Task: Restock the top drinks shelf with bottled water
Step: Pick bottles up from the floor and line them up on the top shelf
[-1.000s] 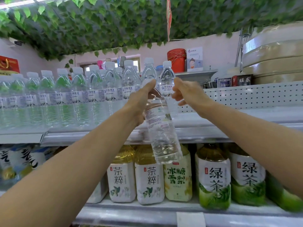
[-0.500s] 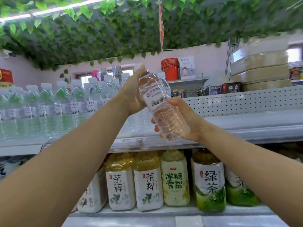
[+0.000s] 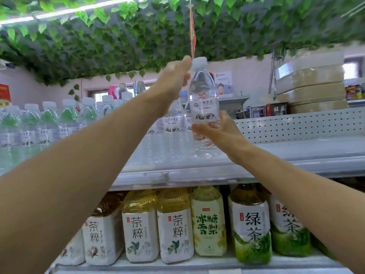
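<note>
Head camera finds the water bottle (image 3: 204, 107) upright in both hands, over the top shelf (image 3: 286, 153) at the right-hand end of the shelved water bottles (image 3: 49, 119). Grip: the left hand (image 3: 173, 82) is closed on the neck, thumb lying up beside the cap (image 3: 199, 62). The right hand (image 3: 221, 135) is wrapped round the lower body beneath the label. Whether the base touches the shelf deck we cannot tell, because it is clear plastic seen against more clear plastic.

We judge the step in hand to be setting this bottle down to extend the row. Our recommendations:

- Hold it vertical and lower it straight. The right hand should guide the base onto the bare deck just right of the last standing bottle, touching it or just beside it.
- Let the left hand steady only — a pull at the neck would tip so tall and narrow a bottle.
- Release the lower hand once the base sits flat, then the neck. Draw both hands back towards us, not sideways.
- The label faces outward, matching the row, so leave it that way.

Risk noted: the neighbours stand close-packed and look light, so one nudge from a forearm could topple several. The tea bottles (image 3: 173, 224) on the shelf below are not concerned.
</note>
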